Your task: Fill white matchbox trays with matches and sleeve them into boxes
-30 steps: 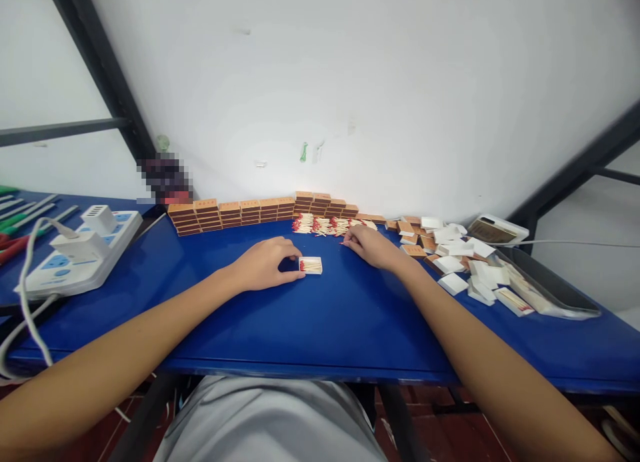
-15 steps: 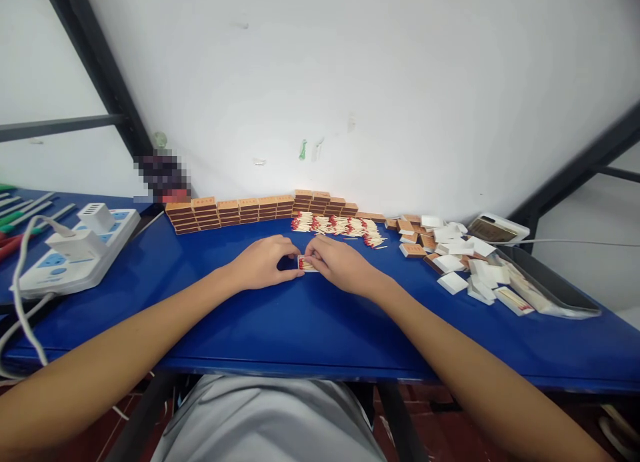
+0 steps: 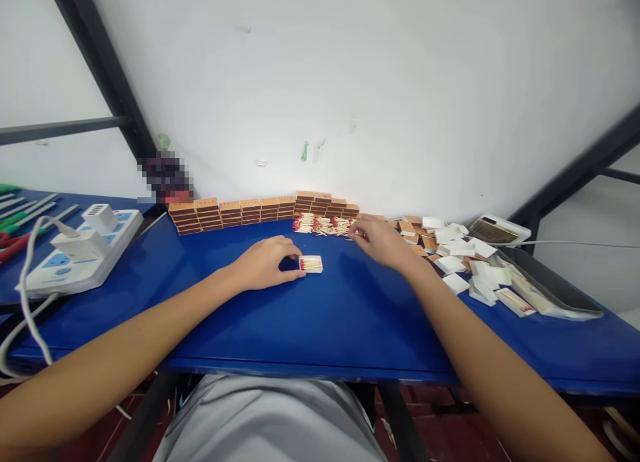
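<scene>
A small white matchbox tray (image 3: pixel 314 258) lies on the blue table, partly filled with red-headed matches (image 3: pixel 313 266). My left hand (image 3: pixel 270 262) grips its left end between thumb and fingers. Behind the tray spreads a loose pile of matches (image 3: pixel 320 225), their red heads in bands. At the pile's right end, my right hand (image 3: pixel 377 239) has its fingers bent and pinched on matches; its fingertips partly hide them.
Stacked brown matchboxes (image 3: pixel 233 214) line the wall. At right are a heap of white trays (image 3: pixel 453 265) and box sleeves, a phone (image 3: pixel 500 229) and a dark case (image 3: pixel 555 285). A power strip (image 3: pixel 83 262) with cables and tools with green and red handles (image 3: pixel 20 221) occupy the left.
My right hand has left the tray and moved right and back to the match pile, exposing the tray's right part. My left hand stays on the tray.
</scene>
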Demonstrator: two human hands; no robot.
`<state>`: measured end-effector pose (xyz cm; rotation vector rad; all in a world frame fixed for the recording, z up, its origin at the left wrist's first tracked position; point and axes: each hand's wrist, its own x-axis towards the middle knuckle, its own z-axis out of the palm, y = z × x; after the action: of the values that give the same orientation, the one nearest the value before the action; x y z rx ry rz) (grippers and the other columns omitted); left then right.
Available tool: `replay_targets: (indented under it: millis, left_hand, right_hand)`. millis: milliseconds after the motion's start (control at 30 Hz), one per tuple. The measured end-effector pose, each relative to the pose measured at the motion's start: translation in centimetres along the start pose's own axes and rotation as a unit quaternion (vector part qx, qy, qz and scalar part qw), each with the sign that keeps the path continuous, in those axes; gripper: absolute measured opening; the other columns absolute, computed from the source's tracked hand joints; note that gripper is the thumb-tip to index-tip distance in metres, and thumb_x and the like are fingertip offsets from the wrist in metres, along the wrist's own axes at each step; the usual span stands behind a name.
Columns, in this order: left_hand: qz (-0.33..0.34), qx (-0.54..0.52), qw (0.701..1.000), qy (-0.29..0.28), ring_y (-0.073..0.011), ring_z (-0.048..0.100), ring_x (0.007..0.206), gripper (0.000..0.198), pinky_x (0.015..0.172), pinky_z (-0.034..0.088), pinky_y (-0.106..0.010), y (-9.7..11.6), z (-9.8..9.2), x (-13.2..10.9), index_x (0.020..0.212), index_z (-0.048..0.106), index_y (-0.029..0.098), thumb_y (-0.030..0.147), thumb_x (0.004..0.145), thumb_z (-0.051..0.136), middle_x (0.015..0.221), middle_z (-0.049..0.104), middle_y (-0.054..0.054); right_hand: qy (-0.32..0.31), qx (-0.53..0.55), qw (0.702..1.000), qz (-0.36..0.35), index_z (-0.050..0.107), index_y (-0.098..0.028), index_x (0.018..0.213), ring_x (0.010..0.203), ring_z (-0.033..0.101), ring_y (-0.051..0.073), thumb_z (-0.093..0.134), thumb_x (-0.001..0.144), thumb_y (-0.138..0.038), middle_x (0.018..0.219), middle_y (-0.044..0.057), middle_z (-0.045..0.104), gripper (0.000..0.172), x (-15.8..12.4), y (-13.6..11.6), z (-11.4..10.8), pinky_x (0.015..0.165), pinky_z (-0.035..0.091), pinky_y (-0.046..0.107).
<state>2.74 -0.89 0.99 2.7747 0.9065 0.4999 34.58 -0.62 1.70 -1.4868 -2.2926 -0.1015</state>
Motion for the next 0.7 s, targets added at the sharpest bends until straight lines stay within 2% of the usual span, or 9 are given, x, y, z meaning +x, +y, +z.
replay_targets:
  millis: [67, 167, 300, 500, 700]
  left_hand:
    - [-0.002, -0.001, 1.0, -0.003, -0.0252, 0.065, 0.101, 0.032, 0.085, 0.049, -0.037, 0.0, 0.0, 0.0, 0.111, 0.075, 0.021, 0.048, 0.097, 0.069, 0.105, 0.073, -0.006]
    - [-0.004, 0.001, 1.0, -0.004, -0.0255, 0.065, 0.102, 0.032, 0.085, 0.049, -0.037, 0.1, 0.0, 0.1, 0.111, 0.075, 0.021, 0.049, 0.098, 0.069, 0.106, 0.073, -0.007]
    - [-0.005, 0.001, 1.0, -0.007, -0.0259, 0.065, 0.102, 0.032, 0.085, 0.049, -0.037, 0.1, 0.0, 0.0, 0.112, 0.075, 0.021, 0.049, 0.097, 0.069, 0.107, 0.074, -0.007]
    - [-0.002, -0.001, 1.0, -0.006, -0.0261, 0.065, 0.102, 0.034, 0.085, 0.05, -0.038, 0.2, -0.1, 0.0, 0.113, 0.075, 0.02, 0.049, 0.097, 0.068, 0.107, 0.074, -0.008]
    - [-0.002, 0.0, 1.0, -0.004, -0.026, 0.065, 0.101, 0.032, 0.085, 0.049, -0.037, 0.1, -0.1, 0.0, 0.112, 0.075, 0.021, 0.049, 0.098, 0.068, 0.106, 0.074, -0.008]
  right_hand:
    - [-0.024, -0.012, 0.999, 0.025, 0.072, -0.016, 0.094, 0.083, 0.063, 0.022, 0.057, 0.098, -0.016, 0.097, 0.011, 0.07, 0.015, 0.0, 2.2, 0.1, 0.076, 0.043, 0.031]
    - [-0.067, -0.003, 0.997, 0.048, 0.071, -0.017, 0.089, 0.08, 0.063, 0.02, 0.061, 0.097, -0.017, 0.093, 0.01, 0.071, 0.013, 0.1, 3.7, 0.8, 0.072, 0.042, 0.029]
    - [-0.075, -0.001, 0.996, 0.052, 0.069, -0.016, 0.088, 0.078, 0.062, 0.019, 0.06, 0.096, -0.015, 0.091, 0.01, 0.072, 0.012, 0.4, 3.6, 1.4, 0.069, 0.041, 0.028]
    - [-0.056, 0.006, 0.998, 0.028, 0.07, -0.015, 0.102, 0.08, 0.061, 0.021, 0.057, 0.098, -0.017, 0.092, 0.009, 0.071, 0.014, 0.4, 3.7, 1.7, 0.074, 0.042, 0.029]
    - [-0.046, 0.011, 0.999, 0.025, 0.072, -0.015, 0.094, 0.079, 0.06, 0.02, 0.059, 0.097, -0.018, 0.091, 0.009, 0.069, 0.014, 0.5, 3.6, 2.0, 0.073, 0.042, 0.029]
